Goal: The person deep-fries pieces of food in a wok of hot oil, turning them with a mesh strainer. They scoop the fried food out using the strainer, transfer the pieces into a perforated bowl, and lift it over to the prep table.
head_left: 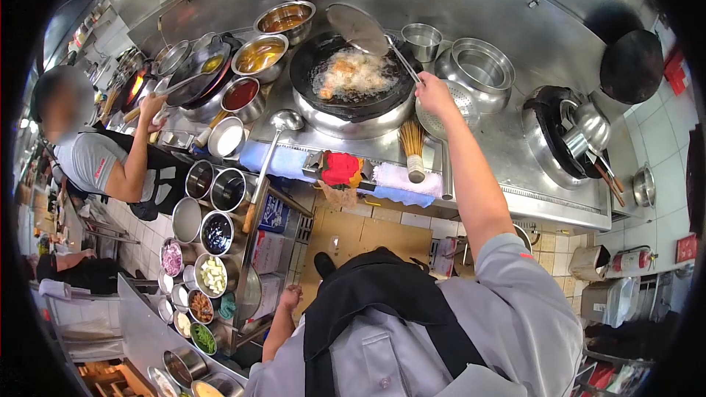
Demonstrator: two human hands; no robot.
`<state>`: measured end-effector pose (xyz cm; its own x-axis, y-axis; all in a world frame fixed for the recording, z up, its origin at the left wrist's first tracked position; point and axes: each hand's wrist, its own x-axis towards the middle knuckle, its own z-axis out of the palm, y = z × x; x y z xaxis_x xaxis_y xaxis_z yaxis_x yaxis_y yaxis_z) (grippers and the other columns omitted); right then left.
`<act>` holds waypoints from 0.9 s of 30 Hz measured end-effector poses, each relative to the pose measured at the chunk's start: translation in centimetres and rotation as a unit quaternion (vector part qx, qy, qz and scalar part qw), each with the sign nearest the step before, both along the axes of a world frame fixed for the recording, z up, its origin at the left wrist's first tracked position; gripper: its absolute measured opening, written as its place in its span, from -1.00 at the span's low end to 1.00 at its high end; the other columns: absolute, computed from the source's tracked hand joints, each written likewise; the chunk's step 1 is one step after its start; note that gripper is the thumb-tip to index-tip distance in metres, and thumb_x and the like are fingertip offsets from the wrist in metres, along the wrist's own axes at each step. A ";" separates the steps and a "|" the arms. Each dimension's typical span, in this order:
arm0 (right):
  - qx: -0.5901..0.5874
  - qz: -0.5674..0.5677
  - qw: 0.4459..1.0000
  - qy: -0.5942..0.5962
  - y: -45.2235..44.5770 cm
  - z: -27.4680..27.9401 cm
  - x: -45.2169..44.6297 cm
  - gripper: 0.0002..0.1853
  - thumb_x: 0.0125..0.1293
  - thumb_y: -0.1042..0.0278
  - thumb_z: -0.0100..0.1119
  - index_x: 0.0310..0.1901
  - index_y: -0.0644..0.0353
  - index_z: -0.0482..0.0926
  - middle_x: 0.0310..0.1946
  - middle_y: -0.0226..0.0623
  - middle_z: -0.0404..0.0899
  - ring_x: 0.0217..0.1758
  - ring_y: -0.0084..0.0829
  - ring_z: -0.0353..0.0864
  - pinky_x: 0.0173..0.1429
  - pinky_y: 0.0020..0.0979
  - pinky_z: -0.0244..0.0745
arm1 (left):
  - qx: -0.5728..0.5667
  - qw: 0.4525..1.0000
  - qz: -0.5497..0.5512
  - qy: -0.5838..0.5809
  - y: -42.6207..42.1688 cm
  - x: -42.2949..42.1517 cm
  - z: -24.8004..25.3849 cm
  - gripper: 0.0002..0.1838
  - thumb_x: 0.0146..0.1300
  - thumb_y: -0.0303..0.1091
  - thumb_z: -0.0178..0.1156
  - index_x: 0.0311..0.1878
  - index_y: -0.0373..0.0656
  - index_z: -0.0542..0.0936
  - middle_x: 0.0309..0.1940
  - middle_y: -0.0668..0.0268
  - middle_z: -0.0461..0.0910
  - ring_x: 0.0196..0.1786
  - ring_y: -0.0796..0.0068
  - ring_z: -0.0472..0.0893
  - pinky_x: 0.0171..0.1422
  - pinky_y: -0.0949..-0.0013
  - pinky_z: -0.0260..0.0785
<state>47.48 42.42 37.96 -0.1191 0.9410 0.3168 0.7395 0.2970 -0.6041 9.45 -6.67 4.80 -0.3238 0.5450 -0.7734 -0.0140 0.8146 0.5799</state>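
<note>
My right hand is closed around the handle of a round, flat skimmer. The skimmer's disc is raised over the back of a wok, where battered pieces of food bubble in hot oil. Down by my left side, my left hand is curled into a loose fist, with nothing visible in it. A perforated strainer lies just below my right forearm. Close to it, a bamboo brush stands at the stove's front edge.
Bowls of amber liquid and red sauce stand left of the wok. A ladle leans over the counter edge. Several ingredient tins line the left side. A co-worker handles another wok. Metal pots sit at right.
</note>
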 end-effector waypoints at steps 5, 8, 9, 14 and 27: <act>0.018 0.084 0.991 -0.102 1.5 0.7 -1.2 -0.79 0.07 0.43 -0.05 -0.23 0.25 0.43 -0.38 -0.03 0.49 -0.26 -0.09 0.47 -0.16 -0.23 0.35 | -0.003 1.000 -0.005 0.010 2.1 0.4 1.3 -0.72 0.15 -0.31 0.00 -0.15 -0.32 0.42 -0.35 0.21 0.49 -0.35 0.44 0.50 -0.36 0.45 0.40; -0.004 0.108 0.987 -0.117 2.6 -0.2 -1.7 -0.83 0.06 0.42 -0.04 -0.31 0.27 0.44 -0.35 -0.01 0.48 -0.20 -0.04 0.43 -0.14 -0.21 0.33 | 0.023 0.998 -0.035 0.036 4.0 1.2 2.4 -0.74 0.15 -0.33 -0.01 -0.16 -0.31 0.41 -0.36 0.22 0.49 -0.35 0.44 0.50 -0.34 0.47 0.39; 0.005 0.121 0.984 -0.132 2.3 -0.1 -1.8 -0.85 0.05 0.41 -0.04 -0.37 0.29 0.45 -0.36 -0.02 0.48 -0.21 -0.05 0.45 -0.14 -0.21 0.34 | 0.049 0.996 -0.047 0.054 4.4 1.7 3.0 -0.74 0.15 -0.34 -0.01 -0.16 -0.31 0.41 -0.36 0.22 0.48 -0.35 0.45 0.49 -0.33 0.47 0.39; -0.165 0.090 0.977 -0.099 1.9 3.8 -0.3 -0.81 0.04 0.39 -0.03 -0.32 0.28 0.49 -0.34 -0.04 0.50 -0.22 -0.09 0.47 -0.11 -0.26 0.36 | 0.075 0.997 -0.020 0.013 4.8 3.2 4.0 -0.77 0.15 -0.37 -0.03 -0.17 -0.30 0.41 -0.36 0.23 0.48 -0.36 0.47 0.49 -0.34 0.47 0.38; -0.016 0.075 0.992 -0.098 -4.7 4.3 0.7 -0.73 0.07 0.40 -0.04 -0.17 0.29 0.43 -0.36 0.05 0.48 -0.19 -0.06 0.44 -0.10 -0.23 0.32 | 0.016 1.000 0.017 -0.021 0.4 3.4 2.2 -0.76 0.16 -0.35 -0.05 -0.18 -0.30 0.40 -0.40 0.24 0.46 -0.36 0.46 0.47 -0.36 0.45 0.40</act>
